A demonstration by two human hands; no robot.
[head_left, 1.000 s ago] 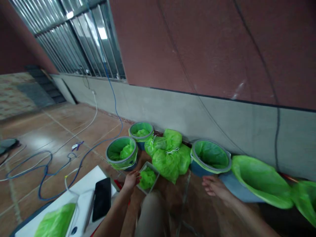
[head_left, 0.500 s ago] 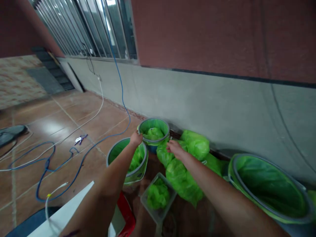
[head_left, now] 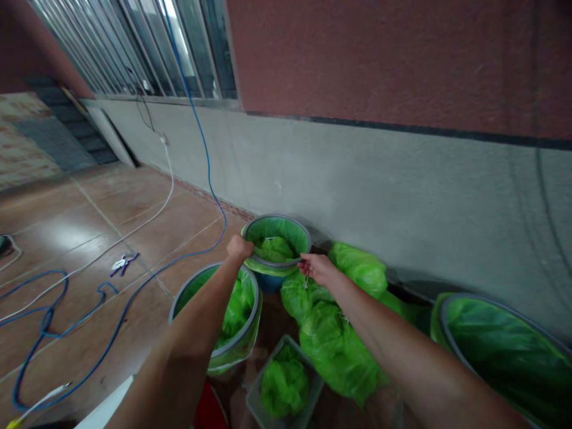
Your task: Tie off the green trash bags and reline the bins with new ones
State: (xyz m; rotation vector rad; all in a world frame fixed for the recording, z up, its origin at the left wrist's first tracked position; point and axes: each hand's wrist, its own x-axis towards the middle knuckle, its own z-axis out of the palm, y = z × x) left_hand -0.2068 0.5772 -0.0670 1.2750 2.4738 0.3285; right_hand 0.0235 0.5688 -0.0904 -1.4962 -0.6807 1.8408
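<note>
A round blue bucket (head_left: 270,281) with a grey rim stands by the wall, lined with a green net bag folded over the edge. More green netting (head_left: 273,249) lies inside it. My left hand (head_left: 240,246) is closed on its left rim. At the right rim, the fingers of my right hand (head_left: 316,269) are curled and pinch the edge. Below my right hand lie several stuffed green net bags (head_left: 335,342) tied with white string. A second lined bucket (head_left: 257,322) stands nearer me on the left, partly behind my left forearm.
In front is a clear plastic box (head_left: 254,400) with bunched green netting. A large lined bucket (head_left: 447,325) stands at the right. Pliers (head_left: 124,264), a blue cable (head_left: 154,277) and a white cable (head_left: 147,217) lie on the tiled floor. The wall (head_left: 357,196) runs behind.
My right hand has moved from above the net bags to the bucket's right rim. My left hand stays at the left rim. The view has shifted slightly right and closer.
</note>
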